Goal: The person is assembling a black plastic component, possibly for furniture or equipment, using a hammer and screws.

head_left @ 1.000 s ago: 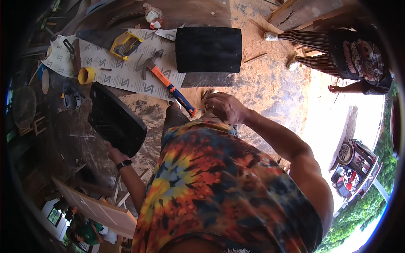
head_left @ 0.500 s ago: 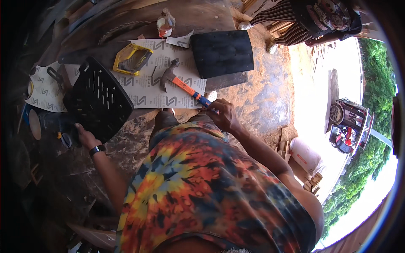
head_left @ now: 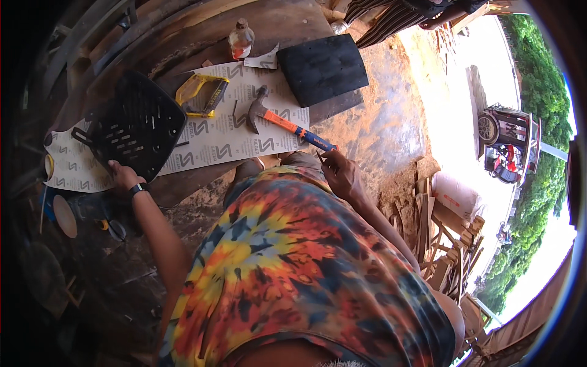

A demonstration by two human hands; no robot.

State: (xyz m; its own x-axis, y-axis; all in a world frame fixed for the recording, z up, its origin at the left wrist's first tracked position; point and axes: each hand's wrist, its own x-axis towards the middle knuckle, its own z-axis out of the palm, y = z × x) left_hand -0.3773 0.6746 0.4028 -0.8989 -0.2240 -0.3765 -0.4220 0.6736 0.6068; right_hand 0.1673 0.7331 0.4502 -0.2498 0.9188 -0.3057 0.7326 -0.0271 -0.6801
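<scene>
My left hand point(head_left: 127, 176) grips the near edge of a black slotted plastic panel point(head_left: 131, 144), a curved chair-seat-like piece, with the thumb showing at the edge. The panel covers the left part of a pale printed sheet point(head_left: 211, 147). A claw hammer point(head_left: 282, 122) with an orange and blue handle lies across the sheet, its head pointing away from me. Just beside the handle's end, my right hand point(head_left: 343, 176) is closed, with a thin dark thing at its fingertips that I cannot make out. A yellow-framed tool point(head_left: 202, 96) rests between panel and hammer.
At the far side stand a bottle point(head_left: 241, 40) and a black curved panel point(head_left: 323, 68). A person in striped trousers point(head_left: 382, 21) is beyond. Scrap wood point(head_left: 449, 263) and a white sack point(head_left: 457, 194) are at right. Blue-handled scissors-like loops point(head_left: 116, 230) lie at left.
The slotted panel has moved away from me and tilted, over the sheet. My right hand has come off the hammer's handle end, which now shows. The whole view has shifted slightly.
</scene>
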